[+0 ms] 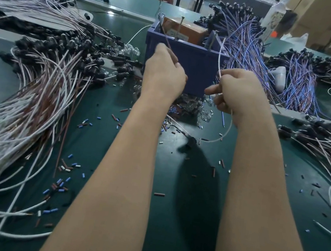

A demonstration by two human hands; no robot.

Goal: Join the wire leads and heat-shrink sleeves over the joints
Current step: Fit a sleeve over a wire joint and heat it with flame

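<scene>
Matt green covering on the table [99, 101]; smooth matt plastic on the blue bin [193, 67]; glossy plastic insulation on the wires [33, 104]

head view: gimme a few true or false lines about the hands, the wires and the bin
1. The left hand pinches a brown wire. True.
2. The right hand holds nothing. False: its fingers curl round a white wire.
3. A blue bin stands just beyond both hands. True.
4. The table has a red top. False: it is dark green.
5. The blue and purple wires lie to the left of the bin. False: they lie to its right. White and brown ones lie to its left.
</scene>
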